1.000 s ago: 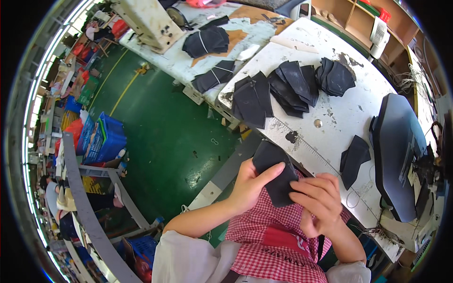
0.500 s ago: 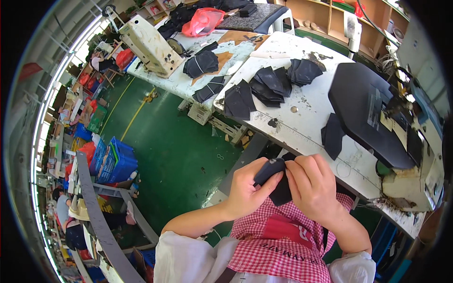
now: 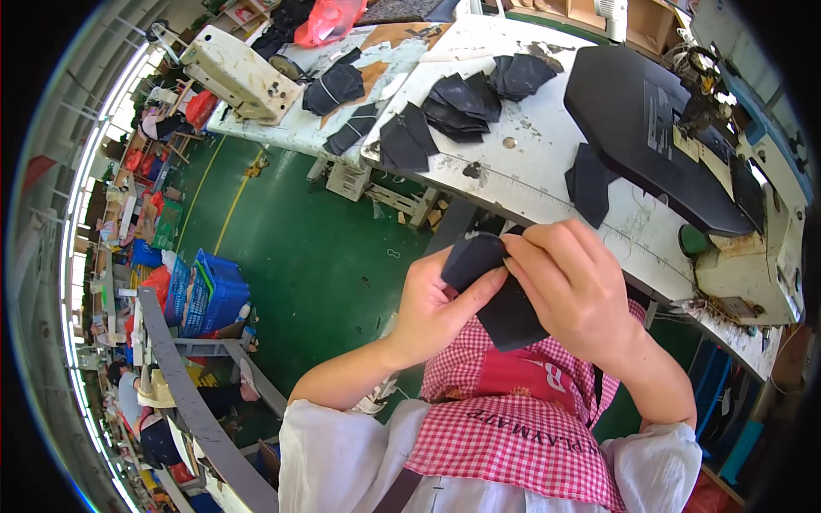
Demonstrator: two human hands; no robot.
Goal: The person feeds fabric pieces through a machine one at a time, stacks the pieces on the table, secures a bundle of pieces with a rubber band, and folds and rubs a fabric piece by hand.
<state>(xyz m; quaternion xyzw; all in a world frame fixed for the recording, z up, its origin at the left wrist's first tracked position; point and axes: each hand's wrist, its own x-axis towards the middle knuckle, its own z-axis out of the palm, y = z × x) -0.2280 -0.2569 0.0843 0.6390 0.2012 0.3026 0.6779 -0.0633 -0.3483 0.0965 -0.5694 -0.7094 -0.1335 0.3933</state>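
Note:
Above my lap, in front of a red checked apron (image 3: 513, 436), I hold a folded black piece of material (image 3: 511, 321). My left hand (image 3: 440, 299) pinches its left part between thumb and fingers. The fingertips of my right hand (image 3: 577, 282) grip its upper edge on the other side. The lower part hangs down between the hands. Beyond them, on the white table, lies a small stack of similar black pieces (image 3: 588, 184), close to a black sewing machine table plate (image 3: 637, 128).
Several stacks of black pieces (image 3: 462, 103) lie along the white worktable (image 3: 530, 184). A sewing machine (image 3: 744, 274) stands at the right, another pale machine (image 3: 239, 77) at the far left. Blue crates (image 3: 218, 291) stand on the green floor. Other people (image 3: 141, 410) sit at the left.
The view has shifted, so the table sits higher and further left. The black piece has turned in my hands and more of its flat face shows. Both hands still hold it.

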